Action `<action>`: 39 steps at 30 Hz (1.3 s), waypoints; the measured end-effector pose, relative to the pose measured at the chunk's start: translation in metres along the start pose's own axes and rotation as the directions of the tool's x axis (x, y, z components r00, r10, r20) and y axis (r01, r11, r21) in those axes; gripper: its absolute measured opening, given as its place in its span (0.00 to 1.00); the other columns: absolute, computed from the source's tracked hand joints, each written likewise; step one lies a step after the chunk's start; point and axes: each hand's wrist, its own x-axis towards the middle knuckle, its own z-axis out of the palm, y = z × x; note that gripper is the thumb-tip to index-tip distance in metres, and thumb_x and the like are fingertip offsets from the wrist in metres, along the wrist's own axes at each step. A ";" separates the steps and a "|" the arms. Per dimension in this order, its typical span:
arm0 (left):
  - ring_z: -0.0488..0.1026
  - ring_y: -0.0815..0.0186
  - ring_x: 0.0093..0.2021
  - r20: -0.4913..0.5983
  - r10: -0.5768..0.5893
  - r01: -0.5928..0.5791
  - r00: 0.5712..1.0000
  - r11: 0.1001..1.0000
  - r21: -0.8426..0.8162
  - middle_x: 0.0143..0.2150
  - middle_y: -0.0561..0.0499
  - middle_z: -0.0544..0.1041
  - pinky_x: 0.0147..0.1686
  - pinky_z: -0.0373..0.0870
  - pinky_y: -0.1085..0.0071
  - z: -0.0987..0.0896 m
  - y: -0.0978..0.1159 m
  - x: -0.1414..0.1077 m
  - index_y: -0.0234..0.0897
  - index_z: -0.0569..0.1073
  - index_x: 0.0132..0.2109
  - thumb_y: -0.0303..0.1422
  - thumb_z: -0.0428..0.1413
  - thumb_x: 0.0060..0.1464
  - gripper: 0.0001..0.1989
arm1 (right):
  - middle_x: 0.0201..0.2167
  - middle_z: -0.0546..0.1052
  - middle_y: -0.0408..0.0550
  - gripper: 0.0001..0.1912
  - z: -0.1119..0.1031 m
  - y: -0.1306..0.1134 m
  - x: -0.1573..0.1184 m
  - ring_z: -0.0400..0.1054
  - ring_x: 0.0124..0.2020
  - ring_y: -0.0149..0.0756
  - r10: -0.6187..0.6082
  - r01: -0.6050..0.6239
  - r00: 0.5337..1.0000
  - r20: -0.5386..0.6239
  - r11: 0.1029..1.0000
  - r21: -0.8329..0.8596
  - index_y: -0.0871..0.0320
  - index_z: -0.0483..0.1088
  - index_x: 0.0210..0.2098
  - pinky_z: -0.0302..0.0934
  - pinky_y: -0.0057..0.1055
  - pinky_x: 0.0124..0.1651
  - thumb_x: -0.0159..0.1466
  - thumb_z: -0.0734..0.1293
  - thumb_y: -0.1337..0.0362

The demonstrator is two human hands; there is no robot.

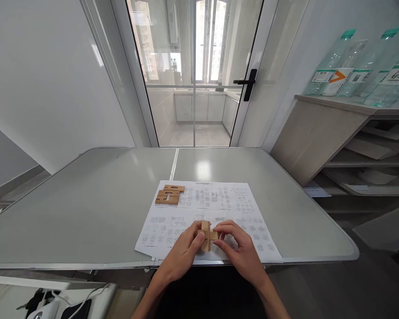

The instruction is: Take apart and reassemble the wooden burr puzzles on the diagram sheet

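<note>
Between my two hands is a wooden interlocking puzzle (205,244), a cross of light wooden blocks. My left hand (185,249) pinches its upright blocks, with the thumb across the front. On the other side, my right hand (238,246) has thumb and forefinger closed on the short end of the block that sticks out to the right. Below them lies a printed instruction sheet (226,195) with rows of small line drawings. Several flat notched wooden pieces (168,199) rest together on its upper left corner.
The grey folding table (86,212) has a seam down its middle. Beyond its far edge stands a glass door (173,102) with a black handle (249,84). A shelf unit (332,119) at the right carries clear bottles (359,75). Cables and a white device (44,310) sit lower left.
</note>
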 end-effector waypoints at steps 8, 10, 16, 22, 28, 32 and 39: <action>0.67 0.63 0.40 0.001 0.053 -0.053 0.999 0.998 0.031 0.40 0.55 0.71 0.46 0.67 0.67 0.002 -0.002 -0.001 0.48 0.62 0.68 0.42 0.65 0.58 0.35 | 0.44 0.76 0.46 0.05 -0.001 0.000 -0.001 0.72 0.45 0.41 0.019 -0.018 1.000 -0.019 0.997 0.069 0.49 0.75 0.47 0.69 0.37 0.48 0.72 0.69 0.60; 0.67 0.64 0.39 -0.015 0.051 -0.051 0.999 0.998 0.030 0.40 0.55 0.71 0.44 0.66 0.68 0.003 -0.003 0.000 0.47 0.65 0.66 0.42 0.66 0.57 0.33 | 0.44 0.76 0.46 0.05 -0.001 0.000 -0.001 0.73 0.45 0.41 0.022 -0.021 1.000 -0.018 0.997 0.072 0.49 0.76 0.47 0.68 0.36 0.47 0.71 0.69 0.61; 0.69 0.64 0.39 -0.065 0.041 -0.038 0.997 0.998 0.044 0.40 0.55 0.74 0.43 0.66 0.69 0.004 -0.004 0.000 0.44 0.71 0.62 0.42 0.69 0.52 0.32 | 0.42 0.77 0.45 0.05 -0.003 0.001 -0.001 0.73 0.41 0.39 0.021 -0.021 1.000 0.000 0.996 0.087 0.50 0.77 0.46 0.68 0.35 0.45 0.70 0.71 0.60; 0.71 0.61 0.42 -0.061 0.030 -0.028 0.998 0.999 0.028 0.42 0.54 0.76 0.46 0.68 0.67 0.002 -0.001 0.000 0.44 0.73 0.63 0.43 0.71 0.51 0.34 | 0.40 0.76 0.44 0.04 -0.004 0.002 -0.001 0.72 0.39 0.38 0.021 -0.021 1.000 0.007 0.995 0.098 0.49 0.78 0.44 0.68 0.35 0.45 0.69 0.73 0.60; 0.74 0.56 0.49 -0.040 0.043 -0.044 0.998 0.999 -0.029 0.49 0.50 0.80 0.52 0.69 0.63 0.002 -0.003 0.001 0.41 0.73 0.65 0.44 0.71 0.49 0.37 | 0.37 0.75 0.43 0.05 -0.003 0.000 -0.001 0.71 0.37 0.38 0.023 -0.024 1.000 0.013 0.993 0.118 0.49 0.77 0.43 0.68 0.35 0.44 0.67 0.74 0.61; 0.75 0.56 0.48 -0.026 0.031 -0.032 0.999 0.998 -0.058 0.49 0.51 0.81 0.51 0.70 0.64 0.002 -0.001 0.001 0.41 0.74 0.64 0.42 0.70 0.51 0.35 | 0.48 0.74 0.45 0.20 -0.003 -0.002 -0.002 0.71 0.37 0.36 0.053 -0.059 0.997 0.049 0.988 0.142 0.46 0.73 0.54 0.70 0.37 0.46 0.63 0.76 0.62; 0.76 0.57 0.47 -0.006 0.086 -0.087 0.996 0.996 -0.028 0.46 0.52 0.82 0.52 0.72 0.64 0.003 0.006 0.002 0.43 0.72 0.66 0.38 0.64 0.59 0.29 | 0.61 0.66 0.49 0.33 -0.004 -0.011 0.000 0.71 0.45 0.39 0.041 -0.059 0.985 0.166 0.993 0.103 0.42 0.68 0.65 0.72 0.38 0.48 0.62 0.74 0.65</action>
